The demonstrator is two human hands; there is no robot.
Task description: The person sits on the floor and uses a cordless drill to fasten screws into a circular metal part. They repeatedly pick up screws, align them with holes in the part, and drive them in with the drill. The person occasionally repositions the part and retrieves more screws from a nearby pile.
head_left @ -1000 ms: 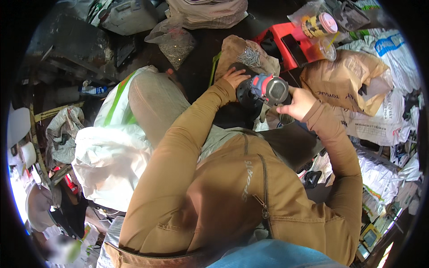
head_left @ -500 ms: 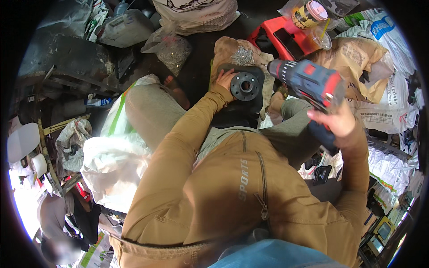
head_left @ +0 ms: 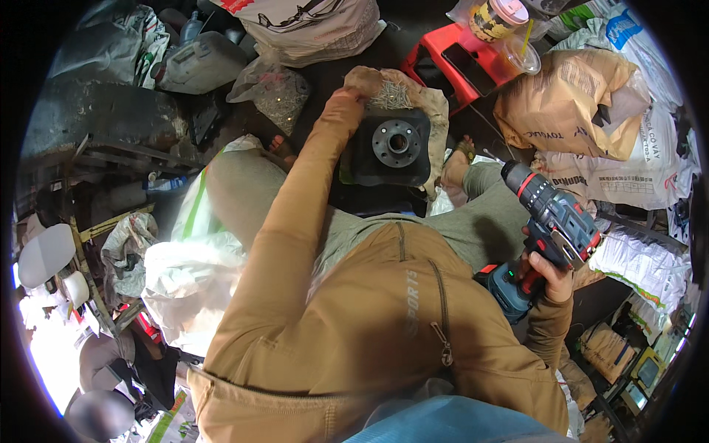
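Observation:
My right hand point(head_left: 548, 275) is closed round the handle of a cordless drill point(head_left: 559, 214), blue-grey, black and red, held off to the right with its bit pointing up and left. At the left edge of a heap of silver screws point(head_left: 395, 96), my left hand point(head_left: 362, 80) reaches down. Its fingers do not show clearly enough to tell how they are placed. In front of me a round black metal flange point(head_left: 408, 144), with a centre hole and a ring of smaller holes, sits on a dark rounded-square base point(head_left: 362, 159). Under the screws lies a tan sheet point(head_left: 437, 103).
Beyond the screws to the right stands a red plastic stool point(head_left: 449, 70) carrying a phone, a paper cup point(head_left: 499, 18) and a clear cup. A clear bag of small parts point(head_left: 279, 100) lies left, near a plastic jug point(head_left: 203, 65). Brown paper bags point(head_left: 569, 111) stand right.
My left hand has left the flange and moved up to the screws. The drill has swung away from the flange, down and to the right.

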